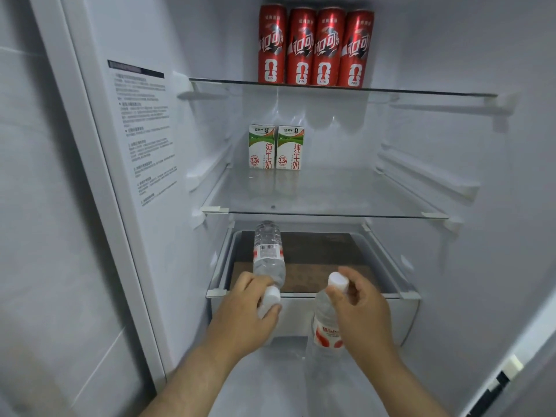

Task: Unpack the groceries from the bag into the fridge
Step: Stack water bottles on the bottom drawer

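Both outstretched | left hand [240, 314]: tilted bottle [268, 257] | right hand [364, 314]: upright bottle [326, 323]

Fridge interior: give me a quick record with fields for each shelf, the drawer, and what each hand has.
top shelf: four red cans, upright in a row
middle shelf: two milk cartons, side by side at the back left
drawer: open at the top, dark inside
left hand: grips the cap end of the left bottle, which is tilted with its base over the drawer
right hand: holds the right bottle by its neck, upright in front of the drawer
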{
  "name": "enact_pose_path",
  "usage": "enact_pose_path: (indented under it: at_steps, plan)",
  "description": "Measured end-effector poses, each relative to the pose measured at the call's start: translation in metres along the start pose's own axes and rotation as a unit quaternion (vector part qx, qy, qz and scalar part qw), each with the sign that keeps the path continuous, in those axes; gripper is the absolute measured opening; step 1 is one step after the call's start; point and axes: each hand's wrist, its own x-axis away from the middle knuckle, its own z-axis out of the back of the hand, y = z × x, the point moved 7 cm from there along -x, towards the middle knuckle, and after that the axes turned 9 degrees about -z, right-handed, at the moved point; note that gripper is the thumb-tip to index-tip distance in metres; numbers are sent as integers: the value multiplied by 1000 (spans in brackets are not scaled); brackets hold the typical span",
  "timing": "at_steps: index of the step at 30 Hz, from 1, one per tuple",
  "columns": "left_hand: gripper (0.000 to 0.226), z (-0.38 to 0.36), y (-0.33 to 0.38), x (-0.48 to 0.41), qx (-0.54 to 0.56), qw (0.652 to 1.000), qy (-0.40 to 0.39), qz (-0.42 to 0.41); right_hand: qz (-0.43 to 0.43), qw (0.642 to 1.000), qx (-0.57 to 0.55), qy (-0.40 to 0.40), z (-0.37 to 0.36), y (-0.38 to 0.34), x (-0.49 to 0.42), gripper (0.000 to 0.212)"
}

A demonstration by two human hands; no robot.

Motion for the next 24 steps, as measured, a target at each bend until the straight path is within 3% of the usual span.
enact_pose_path:
  at_steps: [8, 13, 18, 20, 24]
  plan:
    - [34, -3, -4, 2, 68, 997, 25, 27, 27, 999, 26, 6, -3, -2, -5, 29]
    - [45, -6, -8, 1, 155, 982, 78, 67, 31, 996, 59, -57, -3, -9, -7, 48]
    - [45, -6, -11, 2, 171, 976, 110, 75, 176, 981, 85, 13, 2, -65, 4, 42]
    - [46, -2, -11, 4, 169, 975, 131, 67, 173, 981, 79, -47, -22, -87, 2, 35]
    - [47, 1, -18, 10, 170, 971, 154, 73, 53, 978, 112, -167, -95, -77, -23, 32]
